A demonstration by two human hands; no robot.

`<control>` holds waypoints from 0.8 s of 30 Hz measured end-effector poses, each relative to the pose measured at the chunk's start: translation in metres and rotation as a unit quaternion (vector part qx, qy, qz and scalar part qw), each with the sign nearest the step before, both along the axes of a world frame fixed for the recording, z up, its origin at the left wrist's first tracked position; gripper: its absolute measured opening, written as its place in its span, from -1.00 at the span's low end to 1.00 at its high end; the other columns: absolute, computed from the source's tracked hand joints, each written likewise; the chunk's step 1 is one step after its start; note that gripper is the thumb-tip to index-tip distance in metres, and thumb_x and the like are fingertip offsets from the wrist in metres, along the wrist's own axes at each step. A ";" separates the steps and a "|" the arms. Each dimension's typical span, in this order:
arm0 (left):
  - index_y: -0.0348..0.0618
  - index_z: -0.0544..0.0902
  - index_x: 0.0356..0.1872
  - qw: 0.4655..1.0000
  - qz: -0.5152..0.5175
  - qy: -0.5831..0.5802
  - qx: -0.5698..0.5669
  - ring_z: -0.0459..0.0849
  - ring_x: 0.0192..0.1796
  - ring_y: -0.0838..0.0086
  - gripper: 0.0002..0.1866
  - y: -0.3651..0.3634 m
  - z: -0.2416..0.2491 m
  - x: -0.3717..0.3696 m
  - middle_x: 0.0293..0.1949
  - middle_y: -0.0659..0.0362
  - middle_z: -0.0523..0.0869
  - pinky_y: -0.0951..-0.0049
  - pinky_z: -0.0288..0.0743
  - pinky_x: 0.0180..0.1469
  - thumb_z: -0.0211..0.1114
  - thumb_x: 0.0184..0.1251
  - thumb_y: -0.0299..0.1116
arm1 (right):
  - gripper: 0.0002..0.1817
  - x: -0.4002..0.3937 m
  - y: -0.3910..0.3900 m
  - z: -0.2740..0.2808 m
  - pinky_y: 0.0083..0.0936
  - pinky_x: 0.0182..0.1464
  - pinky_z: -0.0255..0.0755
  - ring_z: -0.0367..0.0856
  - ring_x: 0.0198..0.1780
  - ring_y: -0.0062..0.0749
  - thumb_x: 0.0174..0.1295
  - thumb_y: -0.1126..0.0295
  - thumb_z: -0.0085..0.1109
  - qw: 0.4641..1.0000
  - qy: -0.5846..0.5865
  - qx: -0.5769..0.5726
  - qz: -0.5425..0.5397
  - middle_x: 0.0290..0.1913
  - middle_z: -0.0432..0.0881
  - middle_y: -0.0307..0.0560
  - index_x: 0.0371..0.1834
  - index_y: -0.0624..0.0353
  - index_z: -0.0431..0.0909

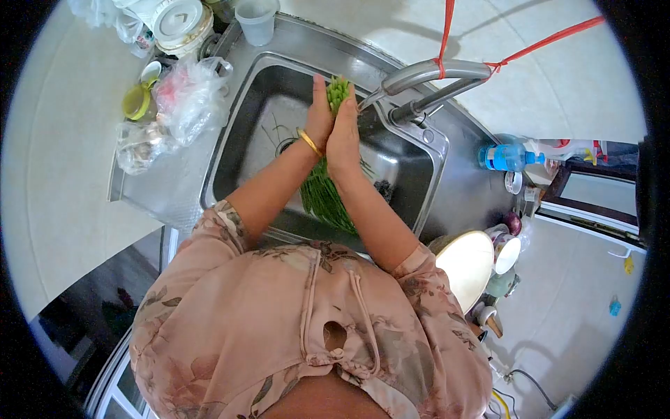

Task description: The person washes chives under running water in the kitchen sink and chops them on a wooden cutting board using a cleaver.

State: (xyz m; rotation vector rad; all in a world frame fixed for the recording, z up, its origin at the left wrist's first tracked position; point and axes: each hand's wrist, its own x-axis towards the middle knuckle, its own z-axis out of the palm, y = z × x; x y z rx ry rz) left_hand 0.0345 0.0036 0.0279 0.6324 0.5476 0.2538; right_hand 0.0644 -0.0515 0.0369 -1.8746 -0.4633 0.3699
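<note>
A bunch of long, thin green chives (pixel 338 91) is pressed between my two hands, over the steel sink. Its pale-green ends stick up between the fingers, and long dark-green leaves (pixel 322 199) hang below my wrists into the basin. My left hand (pixel 320 112), with a gold bangle (pixel 309 142) at its wrist, closes on the bunch from the left. From the right, my right hand (pixel 343 136) presses against the same stems. The faucet (pixel 412 75) ends just right of my fingertips. A few loose green strands (pixel 273 130) lie in the sink (pixel 241 115).
Plastic bags (pixel 192 98), a yellow-green cup (pixel 136 102) and a lidded white tub (pixel 178 24) crowd the left counter. A clear plastic cup (pixel 256 21) stands behind the sink. Red cords (pixel 551 42) are tied to the faucet. Rightward are a blue bottle (pixel 506 158) and a pale basin (pixel 466 269).
</note>
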 end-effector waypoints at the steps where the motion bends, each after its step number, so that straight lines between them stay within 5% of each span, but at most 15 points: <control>1: -0.19 0.50 -0.05 0.999 0.001 0.013 0.047 0.48 -0.06 0.41 -0.23 -0.006 0.001 -0.002 -0.17 0.10 0.57 0.44 0.27 0.08 -0.35 0.24 0.33 | -0.47 0.000 0.001 -0.001 -0.30 0.23 0.09 0.19 0.24 0.03 0.36 0.17 -0.42 1.000 0.001 0.020 0.001 0.24 0.17 0.30 0.31 0.24 -0.03; 6: -0.24 0.41 -0.01 0.962 0.097 -0.013 0.255 0.47 -0.04 0.41 -0.40 -0.024 -0.015 0.000 -0.16 0.10 0.55 0.46 0.28 0.08 -0.09 0.29 0.15 | -0.46 0.011 0.004 0.032 -0.35 0.14 0.22 0.33 0.11 -0.15 0.36 0.04 -0.43 0.953 0.253 0.153 -0.069 0.13 0.31 0.13 0.28 0.15 0.07; 7: -0.24 0.43 -0.01 0.967 0.088 -0.030 0.236 0.49 -0.04 0.42 -0.49 -0.023 -0.009 0.000 -0.13 0.10 0.56 0.46 0.30 0.07 -0.03 0.27 0.02 | -0.24 0.000 0.002 0.049 -0.43 0.29 -0.02 0.08 0.29 -0.33 0.30 -0.15 -0.45 0.917 0.298 0.263 -0.018 0.35 0.02 -0.06 0.37 0.21 -0.16; 10: -0.25 0.48 -0.01 0.980 0.061 -0.070 0.177 0.53 -0.03 0.43 -0.67 -0.016 0.005 -0.004 -0.06 0.12 0.57 0.46 0.37 0.05 0.17 0.20 -0.37 | -0.29 0.007 -0.002 0.054 -0.42 0.30 -0.04 0.12 0.27 -0.31 0.32 -0.07 -0.42 0.833 0.408 0.370 -0.051 0.31 0.09 -0.06 0.38 0.20 -0.22; 14: -0.23 0.53 -0.06 0.993 0.034 -0.038 0.105 0.54 -0.07 0.49 -0.71 -0.017 0.008 -0.002 -0.08 0.15 0.58 0.50 0.39 0.00 0.19 0.17 -0.43 | -0.34 0.001 -0.013 0.030 -0.43 0.22 0.09 0.27 0.09 -0.29 0.33 0.05 -0.32 0.895 0.310 0.320 -0.028 0.11 0.26 -0.06 0.38 0.19 -0.18; 17: -0.21 0.54 -0.07 0.998 -0.006 -0.051 0.043 0.53 -0.08 0.49 -0.73 -0.022 0.000 -0.001 -0.08 0.16 0.58 0.51 0.40 -0.03 0.15 0.21 -0.38 | -0.45 0.002 -0.036 -0.015 -0.40 0.16 0.17 0.32 0.11 -0.22 0.32 0.08 -0.22 0.995 -0.062 0.075 -0.035 0.10 0.32 0.15 0.17 0.34 0.17; 20: -0.18 0.53 -0.03 0.996 -0.037 -0.079 0.021 0.51 -0.07 0.50 -0.71 -0.038 -0.006 -0.004 -0.10 0.20 0.58 0.51 0.36 -0.01 0.10 0.26 -0.32 | -0.44 -0.001 -0.055 -0.031 -0.39 0.18 0.13 0.28 0.15 -0.15 0.30 0.17 -0.13 0.984 0.016 0.134 -0.113 0.15 0.24 0.19 0.22 0.37 0.09; 21: -0.17 0.52 -0.02 0.997 -0.033 -0.062 0.013 0.50 -0.06 0.50 -0.70 -0.044 -0.002 -0.005 -0.11 0.21 0.58 0.52 0.34 0.01 0.08 0.28 -0.31 | -0.48 0.000 -0.057 -0.034 -0.42 0.09 0.22 0.37 0.04 -0.23 0.30 0.15 -0.14 0.983 -0.040 0.097 -0.152 0.02 0.38 0.15 0.17 0.35 0.17; 24: -0.16 0.44 0.07 0.993 -0.089 -0.057 0.044 0.44 0.01 0.53 -0.64 -0.045 -0.008 -0.008 -0.05 0.22 0.54 0.51 0.26 0.10 0.08 0.28 -0.28 | -0.51 0.002 -0.074 -0.027 -0.46 -0.01 0.28 0.44 -0.11 -0.30 0.30 0.12 -0.15 0.997 0.050 -0.003 -0.066 -0.16 0.50 0.07 0.08 0.34 0.31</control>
